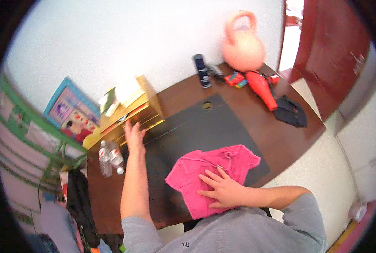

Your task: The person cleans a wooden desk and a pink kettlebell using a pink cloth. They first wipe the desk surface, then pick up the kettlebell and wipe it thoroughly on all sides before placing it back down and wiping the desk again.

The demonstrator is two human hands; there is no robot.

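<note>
Grey T-shirt [247, 232] nearest, at the near edge of the desk [107, 206]. Just beyond, rumpled pink cloth [190, 170], partly over the black mat [196, 126] and reaching the near edge, right of the middle; overhang hard to tell. Long axis roughly left to right, right end angled toward the far side. Right hand [224, 189] directly on top, palm down, fingers fanned; no clear pinch on the fabric. Left hand [134, 137] well apart, fingers extended, nothing visible in grasp, near the front of the wooden desktop organizer [155, 101]; cannot tell if touching. Right hand clearly nearer, cloth straight under it; from left hand, cloth to the right and back toward the near edge. Two clear plastic bottles [105, 161] by the left edge, red hair dryer [260, 90] toward the far right corner.
</note>
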